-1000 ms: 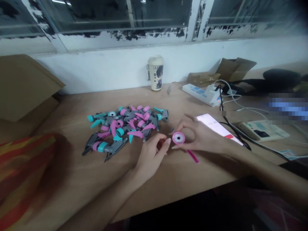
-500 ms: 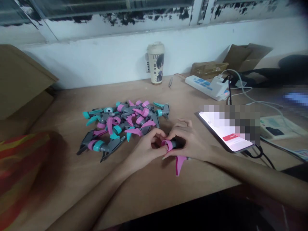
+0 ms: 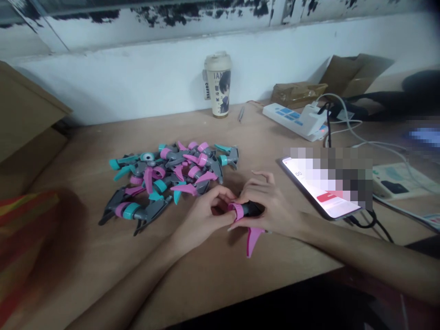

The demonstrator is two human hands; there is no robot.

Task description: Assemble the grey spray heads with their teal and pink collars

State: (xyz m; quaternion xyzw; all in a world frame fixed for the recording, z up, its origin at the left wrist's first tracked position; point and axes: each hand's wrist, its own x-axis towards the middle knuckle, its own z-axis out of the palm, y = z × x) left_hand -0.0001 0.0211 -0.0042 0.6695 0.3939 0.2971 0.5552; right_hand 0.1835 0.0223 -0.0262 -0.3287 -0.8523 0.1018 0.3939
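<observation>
Between my two hands is a spray bottle trigger head (image 3: 253, 240) with a pink trigger, a pink collar and a dark body. My right hand (image 3: 264, 201) is closed round the body, and the trigger points down toward the table's front edge. The fingers and thumb of my left hand (image 3: 209, 208) pinch the pink collar at its open end. What lies inside the collar is hidden by the fingers. To the left of my hands lies a pile of trigger heads (image 3: 178, 160), grey with pink or teal parts. Two of them lie collar to collar at its near side.
A lit phone (image 3: 309, 192) with a cable lies to the right of my hands. Behind it is a white power strip (image 3: 287, 117) with a charger. A lidded coffee cup (image 3: 220, 87) stands by the wall. Cardboard boxes (image 3: 27, 110) are at left, near a red-and-yellow bag (image 3: 27, 247).
The camera view has shifted slightly, so the whole scene sits a little further left. Both hands keep their grip on the trigger head, with only slight finger movement at the collar.
</observation>
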